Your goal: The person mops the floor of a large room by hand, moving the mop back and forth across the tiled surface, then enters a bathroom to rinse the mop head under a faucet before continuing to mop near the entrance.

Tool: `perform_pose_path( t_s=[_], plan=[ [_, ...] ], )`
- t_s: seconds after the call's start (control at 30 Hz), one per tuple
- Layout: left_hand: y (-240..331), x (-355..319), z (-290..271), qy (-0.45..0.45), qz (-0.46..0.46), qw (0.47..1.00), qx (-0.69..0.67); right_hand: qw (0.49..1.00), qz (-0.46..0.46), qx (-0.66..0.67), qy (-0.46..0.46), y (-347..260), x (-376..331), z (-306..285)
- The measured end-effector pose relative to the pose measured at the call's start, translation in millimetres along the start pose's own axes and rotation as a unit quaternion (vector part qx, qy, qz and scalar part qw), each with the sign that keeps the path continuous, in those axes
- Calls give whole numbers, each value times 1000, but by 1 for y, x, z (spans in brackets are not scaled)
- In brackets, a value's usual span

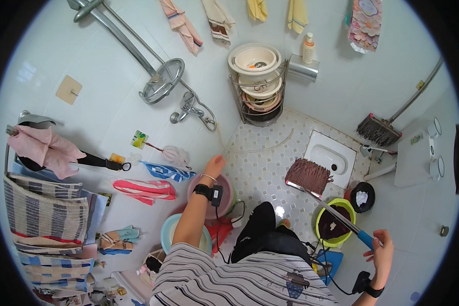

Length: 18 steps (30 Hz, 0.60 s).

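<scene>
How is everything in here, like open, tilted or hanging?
Mop: tilted, fringe down
Right hand: at the mop's blue grip, fingers bent
Left hand: fingers curled, nothing seen in it
Squat toilet: uncovered
Lime-green basin: uncovered, not empty
Bin: open, white paper inside
Bottle: upright
Red-and-white striped towel: hanging

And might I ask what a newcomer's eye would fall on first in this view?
Probably the shaggy brown mop head, right of centre beside the white squat toilet; its handle's blue grip slants down to the person's right hand. Next might come the round lime-green basin with dark contents, just below the mop head in the picture. The tiered column of round, pale basins at top centre also stands out.
</scene>
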<state>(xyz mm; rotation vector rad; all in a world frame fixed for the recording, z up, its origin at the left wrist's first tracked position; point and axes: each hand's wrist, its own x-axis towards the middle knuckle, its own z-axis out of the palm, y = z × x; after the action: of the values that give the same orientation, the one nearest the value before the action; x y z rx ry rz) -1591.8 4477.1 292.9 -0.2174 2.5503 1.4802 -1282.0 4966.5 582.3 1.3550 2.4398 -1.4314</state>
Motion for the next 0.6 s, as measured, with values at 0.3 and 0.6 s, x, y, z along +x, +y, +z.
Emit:
perform_pose_path(
  t_s=[0.3, 0.6],
  plan=[
    [-34, 185, 71, -5, -205, 936, -287, 901, -10, -380, 208, 4, 105, -19],
    [-147, 372, 87, 23, -269, 960, -73, 859, 179, -405, 257, -54, 154, 7]
  ],
)
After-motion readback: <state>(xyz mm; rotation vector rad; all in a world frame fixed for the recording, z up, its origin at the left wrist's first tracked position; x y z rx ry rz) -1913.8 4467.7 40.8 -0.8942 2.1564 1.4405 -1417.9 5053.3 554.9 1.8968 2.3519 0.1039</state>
